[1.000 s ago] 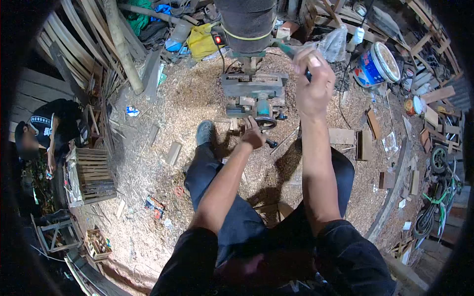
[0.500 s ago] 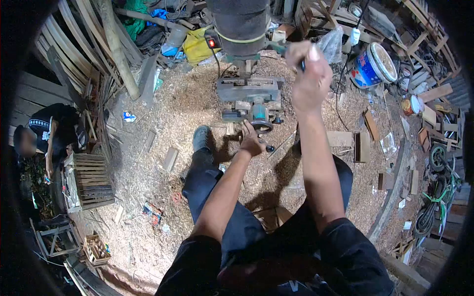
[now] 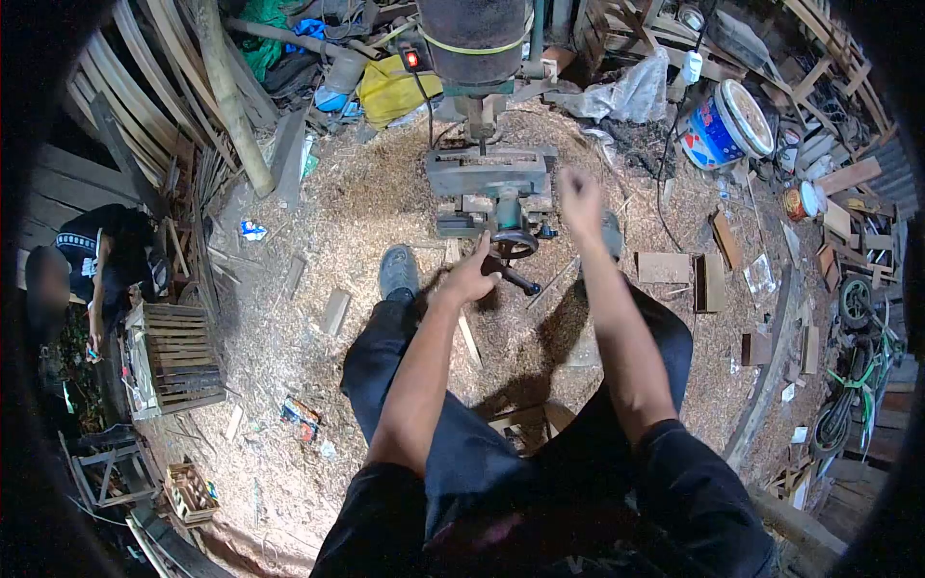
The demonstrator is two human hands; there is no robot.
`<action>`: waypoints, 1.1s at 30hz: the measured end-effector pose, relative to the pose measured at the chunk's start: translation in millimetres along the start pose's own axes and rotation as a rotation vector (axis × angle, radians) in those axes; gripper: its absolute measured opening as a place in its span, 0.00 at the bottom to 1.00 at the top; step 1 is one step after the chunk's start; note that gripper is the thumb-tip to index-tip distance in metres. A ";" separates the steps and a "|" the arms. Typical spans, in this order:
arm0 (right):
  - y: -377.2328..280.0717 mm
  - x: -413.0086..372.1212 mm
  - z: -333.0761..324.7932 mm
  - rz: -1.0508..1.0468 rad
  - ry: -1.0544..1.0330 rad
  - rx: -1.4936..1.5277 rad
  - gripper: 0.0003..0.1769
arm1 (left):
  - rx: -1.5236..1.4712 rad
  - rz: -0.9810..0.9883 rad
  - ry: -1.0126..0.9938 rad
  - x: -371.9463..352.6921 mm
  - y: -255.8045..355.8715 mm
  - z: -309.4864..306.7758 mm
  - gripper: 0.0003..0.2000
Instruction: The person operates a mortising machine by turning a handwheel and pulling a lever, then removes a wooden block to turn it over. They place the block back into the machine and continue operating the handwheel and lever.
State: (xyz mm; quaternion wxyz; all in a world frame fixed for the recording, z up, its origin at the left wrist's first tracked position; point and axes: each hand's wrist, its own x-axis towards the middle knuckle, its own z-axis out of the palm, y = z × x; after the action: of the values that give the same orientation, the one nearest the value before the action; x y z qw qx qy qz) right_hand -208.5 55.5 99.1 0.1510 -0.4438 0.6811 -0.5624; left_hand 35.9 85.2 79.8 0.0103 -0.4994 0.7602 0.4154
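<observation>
The handwheel is sitting on the near side of a bench-drill-like machine, out past the person's knees and between the feet; its rim is showing as an oval, the longer axis running roughly left to right.

Nearest, both bare forearms are stretching forward from dark sleeves, the left one angling inward, the right one slanting slightly leftward. Beyond, a crank handle is sloping from upper left to lower right, its dark free end pointing back toward the right knee. The left hand is meeting the wheel's left side, back of the hand upward, index finger reaching forward along the rim and thumb extending right toward the handle; whether these fingers are closing around anything, I cannot tell.

Farther out, the right hand is hanging just right of the machine, wrist raised and knuckles forward; its fingers are blurring, appearing curled, and I cannot tell whether they are holding anything. Past the wheel, a grey vise-like fixture is lying crosswise, its long axis running left to right. A spindle is pointing down above it, beneath a dark cylindrical housing.
</observation>
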 end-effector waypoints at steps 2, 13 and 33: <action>115.9 -54.0 16.7 0.147 -0.179 -0.222 0.14 | -0.028 -0.012 -0.053 -4.4 2.3 -7.8 0.47; 220.4 -180.3 38.9 0.307 -0.694 -0.496 0.17 | -0.300 0.136 0.042 13.6 -31.4 18.9 0.44; 251.6 -180.7 62.2 0.669 -0.528 -0.434 0.35 | -0.397 0.108 -0.031 17.4 -30.4 15.9 0.45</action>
State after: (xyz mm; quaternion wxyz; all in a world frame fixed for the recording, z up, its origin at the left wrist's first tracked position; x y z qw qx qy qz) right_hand -172.8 149.4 -200.4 0.3953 -0.3491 0.8268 -0.1957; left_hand 44.2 77.6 42.9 -0.0989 -0.4435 0.6887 0.5649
